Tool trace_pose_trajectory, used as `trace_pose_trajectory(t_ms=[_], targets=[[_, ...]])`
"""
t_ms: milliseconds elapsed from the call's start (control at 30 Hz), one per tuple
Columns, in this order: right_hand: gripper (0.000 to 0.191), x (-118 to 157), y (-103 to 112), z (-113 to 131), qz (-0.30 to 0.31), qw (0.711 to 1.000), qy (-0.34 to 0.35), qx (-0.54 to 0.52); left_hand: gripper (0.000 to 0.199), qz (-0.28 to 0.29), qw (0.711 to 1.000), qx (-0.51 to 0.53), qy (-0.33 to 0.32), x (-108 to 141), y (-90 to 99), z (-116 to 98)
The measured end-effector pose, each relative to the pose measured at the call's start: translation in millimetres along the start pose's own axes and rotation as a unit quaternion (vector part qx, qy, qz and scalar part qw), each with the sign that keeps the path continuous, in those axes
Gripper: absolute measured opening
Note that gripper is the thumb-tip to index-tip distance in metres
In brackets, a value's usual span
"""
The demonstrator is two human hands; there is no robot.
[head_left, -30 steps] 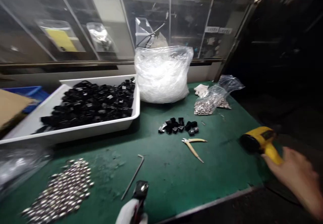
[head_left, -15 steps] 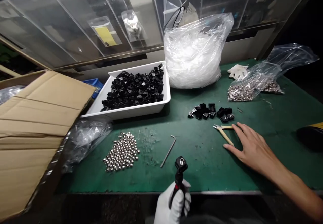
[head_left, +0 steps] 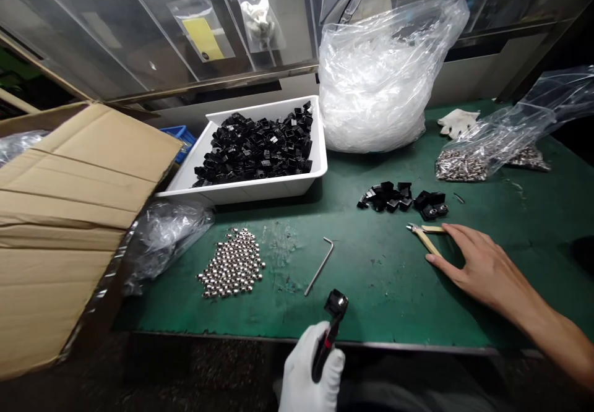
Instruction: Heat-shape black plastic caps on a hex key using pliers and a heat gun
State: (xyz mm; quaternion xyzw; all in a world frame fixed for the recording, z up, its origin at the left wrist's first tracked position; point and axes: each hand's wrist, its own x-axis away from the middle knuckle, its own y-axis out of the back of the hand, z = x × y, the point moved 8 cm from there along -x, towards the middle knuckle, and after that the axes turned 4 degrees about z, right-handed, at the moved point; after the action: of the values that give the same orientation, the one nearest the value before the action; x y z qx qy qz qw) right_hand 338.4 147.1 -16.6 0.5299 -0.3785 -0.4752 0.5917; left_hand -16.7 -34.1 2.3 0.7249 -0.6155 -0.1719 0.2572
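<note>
My left hand [head_left: 312,365], in a white glove, is at the bottom edge of the view and grips a black tool [head_left: 335,305] with a red band and a square head. My bare right hand [head_left: 482,263] lies flat on the green mat [head_left: 380,294], fingers spread. Its fingertips touch the pale handles of small side-cutting pliers [head_left: 424,234]. A heap of black plastic parts [head_left: 399,198] sits just beyond the pliers. Loose steel beads [head_left: 231,265] and an Allen key [head_left: 322,265] lie left of the hands.
A white tray [head_left: 241,192] of black parts stands at the back, next to a big clear bag [head_left: 375,78] of plastic pieces. Further right are a bag of metal parts [head_left: 459,166] and a white glove [head_left: 457,121]. A cardboard box [head_left: 69,208] covers the left.
The view has swung left and steadied. My right hand has moved from the yellow tool to the pliers. That yellow tool has left view. My left hand has lowered slightly.
</note>
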Motion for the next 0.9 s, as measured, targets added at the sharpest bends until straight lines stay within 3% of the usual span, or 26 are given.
trace_pose_trajectory(t_ms=[133,233,600,733,900], targets=[[0.072,-1,9,3,0.002,1.0,-0.006,0.0,0.048,0.047,0.996,-0.018,-0.074,-4,2.3,-13],[0.068,-1,15,8,0.008,1.0,-0.015,0.006,0.042,0.051,0.994,-0.023,-0.092,-7,5.0,-16],[0.038,5,21,11,0.067,0.997,-0.046,-0.003,0.038,0.055,0.992,-0.019,-0.114,-9,8.6,-20],[0.043,4,22,17,0.056,0.998,-0.023,0.006,0.037,0.057,0.992,-0.004,-0.115,-12,12.9,-19],[0.052,4,8,22,0.048,0.999,-0.003,0.025,0.042,0.043,0.996,0.019,-0.078,-14,18.2,-7]])
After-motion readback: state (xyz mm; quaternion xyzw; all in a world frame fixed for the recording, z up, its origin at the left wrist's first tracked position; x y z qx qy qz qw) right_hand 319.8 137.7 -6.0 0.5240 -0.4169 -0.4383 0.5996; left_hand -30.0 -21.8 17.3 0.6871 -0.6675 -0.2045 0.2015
